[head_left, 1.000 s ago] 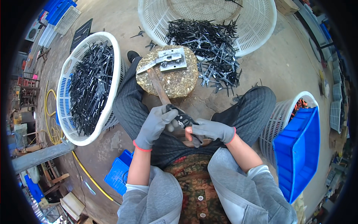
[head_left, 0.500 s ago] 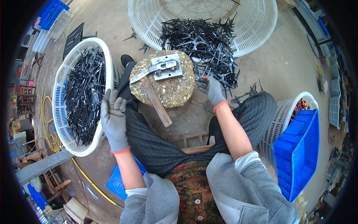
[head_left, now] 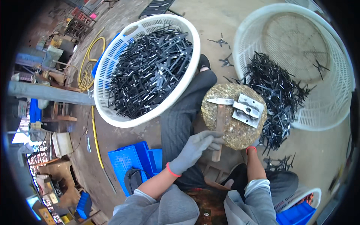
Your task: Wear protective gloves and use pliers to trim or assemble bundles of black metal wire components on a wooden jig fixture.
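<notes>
A hammer (head_left: 221, 112) with a slim metal head and wooden handle lies on a round, rough-topped block (head_left: 212, 90). My left hand (head_left: 197, 149), in a grey glove, has its bent fingers closed across the handle's lower half. Beside the hammer head sits a small metal plate fixture (head_left: 248, 110). My right hand (head_left: 255, 143), also gloved, is at the round block's near right edge, low by the heap of black metal clip-like parts (head_left: 275, 112). The block hides its fingers and anything in them.
At the left, a white basket (head_left: 195, 35) is full of similar black parts. Another white basket (head_left: 318, 123) lies tipped at the right, its parts spilling out. Blue bins (head_left: 129, 161) stand at my lower left; another blue bin (head_left: 296, 215) rests lower right. Loose parts (head_left: 226, 60) lie on the floor.
The view has turned left. My left hand has come from beside the full basket to the hammer's handle. My right hand has dropped behind the block's edge, by the heap.
</notes>
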Demonstrator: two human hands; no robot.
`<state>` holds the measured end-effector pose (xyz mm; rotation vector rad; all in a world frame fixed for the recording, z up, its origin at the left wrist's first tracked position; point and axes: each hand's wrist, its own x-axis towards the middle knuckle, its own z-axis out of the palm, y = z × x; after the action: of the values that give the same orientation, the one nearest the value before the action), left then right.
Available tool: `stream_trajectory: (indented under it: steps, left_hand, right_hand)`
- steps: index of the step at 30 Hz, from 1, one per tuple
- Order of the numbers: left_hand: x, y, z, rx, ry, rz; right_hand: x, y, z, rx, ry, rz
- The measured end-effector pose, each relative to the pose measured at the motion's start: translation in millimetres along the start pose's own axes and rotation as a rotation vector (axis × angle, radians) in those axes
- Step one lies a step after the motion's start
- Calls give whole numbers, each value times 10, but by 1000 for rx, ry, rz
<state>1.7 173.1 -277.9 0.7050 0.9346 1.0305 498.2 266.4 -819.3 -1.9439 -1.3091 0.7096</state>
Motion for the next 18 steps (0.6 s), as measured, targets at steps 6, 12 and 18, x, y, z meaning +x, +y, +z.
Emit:
stream_trajectory:
  steps: [6,12,18]
  left_hand:
    - [97,-189,52,14,142,-71]
    - [-38,-269,32,-56,66,-135]
    - [-121,-401,93,-107,82,-113]
  right_hand:
    - [-767,-1110,1359,-3,-226,4]
    - [-1069,-2042,413,-239,-216,-68]
    - [-752,-2358,120,767,-89,444]
